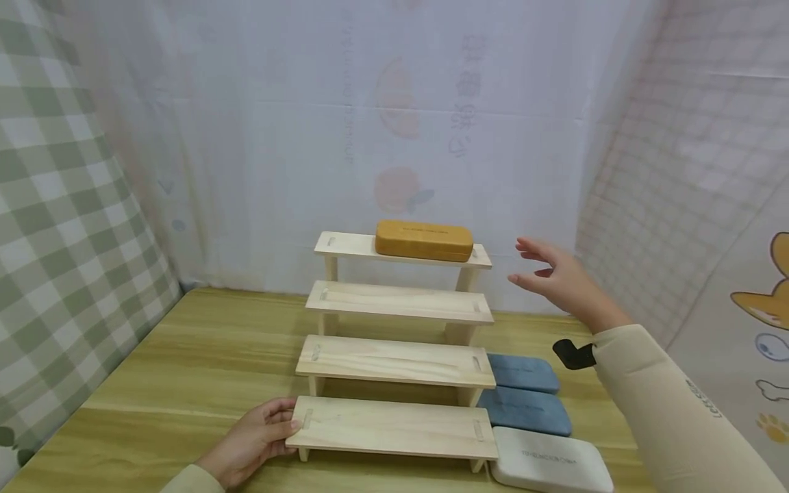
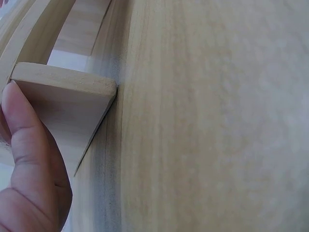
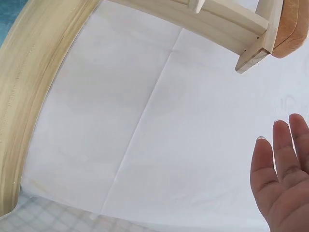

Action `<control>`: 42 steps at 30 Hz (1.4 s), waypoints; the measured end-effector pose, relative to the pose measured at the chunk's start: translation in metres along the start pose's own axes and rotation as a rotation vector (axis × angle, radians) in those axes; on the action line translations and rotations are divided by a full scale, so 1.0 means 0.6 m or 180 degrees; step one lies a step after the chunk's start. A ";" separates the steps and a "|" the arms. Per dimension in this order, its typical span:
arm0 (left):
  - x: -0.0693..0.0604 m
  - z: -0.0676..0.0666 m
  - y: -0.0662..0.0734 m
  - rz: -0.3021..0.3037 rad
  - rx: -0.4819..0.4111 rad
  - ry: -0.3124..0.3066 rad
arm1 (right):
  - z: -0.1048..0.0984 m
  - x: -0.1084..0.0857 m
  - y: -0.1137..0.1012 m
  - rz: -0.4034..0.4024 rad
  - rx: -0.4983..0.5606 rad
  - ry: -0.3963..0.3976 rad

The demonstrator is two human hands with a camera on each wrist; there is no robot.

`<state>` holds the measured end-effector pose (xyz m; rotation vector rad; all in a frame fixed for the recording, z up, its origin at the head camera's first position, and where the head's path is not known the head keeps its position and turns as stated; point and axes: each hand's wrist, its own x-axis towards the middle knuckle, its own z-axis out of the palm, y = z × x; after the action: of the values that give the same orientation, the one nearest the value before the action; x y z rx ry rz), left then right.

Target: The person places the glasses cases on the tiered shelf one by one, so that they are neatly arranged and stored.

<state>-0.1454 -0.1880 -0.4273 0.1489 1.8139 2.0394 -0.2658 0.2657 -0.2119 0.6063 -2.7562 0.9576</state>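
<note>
A four-step wooden display stand [image 1: 394, 426] stands on the table, its steps rising toward the back. A mustard-yellow glasses case [image 1: 425, 241] lies closed on the right part of the top step. At the left end of the lowest step, my left hand [image 1: 261, 438] grips the board with thumb above and fingers at its edge; the left wrist view shows that hand [image 2: 31, 164] against the wood. My right hand [image 1: 557, 277] hovers in the air right of the top step, fingers apart and holding nothing. In the right wrist view, its fingers [image 3: 285, 159] are loosely extended.
Right of the stand, two blue cases [image 1: 524, 411] and a white case [image 1: 551, 460] lie on the wood-grain table [image 1: 185, 363]. A white curtain [image 1: 277, 171] hangs behind, with a green checked cloth [image 1: 61, 178] on the left and a patterned cloth [image 1: 696, 171] on the right.
</note>
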 end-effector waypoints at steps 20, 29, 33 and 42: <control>-0.006 -0.009 0.001 -0.0070 0.0101 -0.0039 | 0.011 -0.151 0.097 0.0252 0.0200 0.0229; -0.002 -0.005 0.003 -0.0056 0.0084 -0.0123 | 0.025 -0.213 0.140 0.0563 0.0227 0.0143; -0.002 -0.005 0.002 -0.0073 0.0073 -0.0112 | 0.036 -0.237 0.159 0.0690 0.0374 0.0077; -0.002 -0.006 0.001 -0.0074 0.0085 -0.0075 | 0.059 -0.280 0.177 0.1181 0.0654 -0.0278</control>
<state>-0.1460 -0.1915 -0.4268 0.1579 1.8207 1.9902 -0.1596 0.3733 -0.3454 0.1628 -2.9307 1.3317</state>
